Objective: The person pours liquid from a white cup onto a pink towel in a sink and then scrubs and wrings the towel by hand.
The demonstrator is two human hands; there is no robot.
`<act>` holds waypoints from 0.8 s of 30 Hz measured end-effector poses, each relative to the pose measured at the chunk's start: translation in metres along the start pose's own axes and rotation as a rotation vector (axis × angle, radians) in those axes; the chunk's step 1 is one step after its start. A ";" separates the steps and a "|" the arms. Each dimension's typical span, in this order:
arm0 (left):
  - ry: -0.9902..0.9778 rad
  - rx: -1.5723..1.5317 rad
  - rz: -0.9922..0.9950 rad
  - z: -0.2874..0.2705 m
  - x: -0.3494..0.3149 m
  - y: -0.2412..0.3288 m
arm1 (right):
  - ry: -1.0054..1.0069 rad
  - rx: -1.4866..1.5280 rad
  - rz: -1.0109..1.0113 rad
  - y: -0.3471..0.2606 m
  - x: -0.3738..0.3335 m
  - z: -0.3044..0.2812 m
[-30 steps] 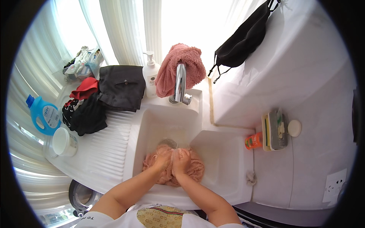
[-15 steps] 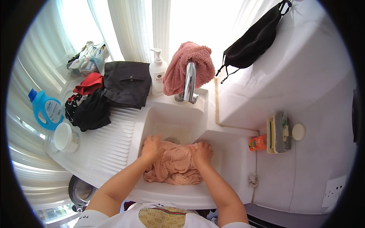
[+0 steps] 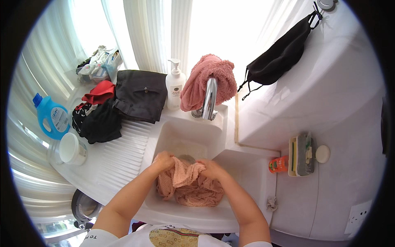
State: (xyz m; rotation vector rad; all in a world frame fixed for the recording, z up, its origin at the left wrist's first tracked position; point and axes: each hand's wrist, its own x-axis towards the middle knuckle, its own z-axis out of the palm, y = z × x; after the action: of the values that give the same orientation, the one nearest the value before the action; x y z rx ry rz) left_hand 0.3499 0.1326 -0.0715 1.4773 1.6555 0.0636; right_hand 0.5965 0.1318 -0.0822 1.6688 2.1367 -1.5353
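A wet-looking peach-pink waffle-textured cloth (image 3: 197, 192) lies bunched in the white sink (image 3: 181, 131). My left hand (image 3: 165, 160) grips its upper left part, fingers curled into the fabric. On the other side, my right hand (image 3: 210, 169) is closed on the upper right edge. Between the two hands a fold of the cloth is lifted, while the rest sags onto the basin floor. Just beyond the fold the round drain (image 3: 187, 158) partly shows. Above the far edge of the basin stands a chrome faucet (image 3: 210, 99) with a fuzzy pink towel (image 3: 197, 88) draped over it.
Left of the basin is a ribbed washboard (image 3: 125, 144) with dark folded clothes (image 3: 140, 96), a black garment (image 3: 101, 123), a white tub (image 3: 72, 149) and a blue detergent bottle (image 3: 53, 117). A pump bottle (image 3: 175, 88) stands behind. A black mask (image 3: 279, 53) hangs right, above a sponge holder (image 3: 302, 155).
Both hands have gathered the cloth's far edge and raised a fold between them. The right hand has shifted slightly left, toward the other hand. The whole view has tilted a little.
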 end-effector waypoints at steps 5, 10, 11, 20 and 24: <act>0.399 0.246 0.069 0.035 0.039 0.000 | 0.531 -0.180 0.135 -0.006 0.060 0.045; 0.189 0.456 0.174 0.069 0.061 -0.006 | 0.566 -0.582 -0.072 0.023 0.083 0.087; 0.195 0.472 0.172 0.073 0.066 -0.010 | 0.543 -0.526 -0.093 0.026 0.087 0.089; 0.407 0.369 0.237 0.086 0.104 -0.029 | 0.361 -0.437 -0.105 0.026 0.096 0.065; 0.423 0.020 0.312 0.065 0.070 0.000 | 0.532 -0.381 -0.053 0.041 0.090 0.063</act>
State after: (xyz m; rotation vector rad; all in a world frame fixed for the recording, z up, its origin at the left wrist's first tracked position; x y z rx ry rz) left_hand 0.3978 0.1580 -0.1505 1.8171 1.7330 0.5666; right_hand 0.5567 0.1511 -0.1903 2.0370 2.5125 -0.6581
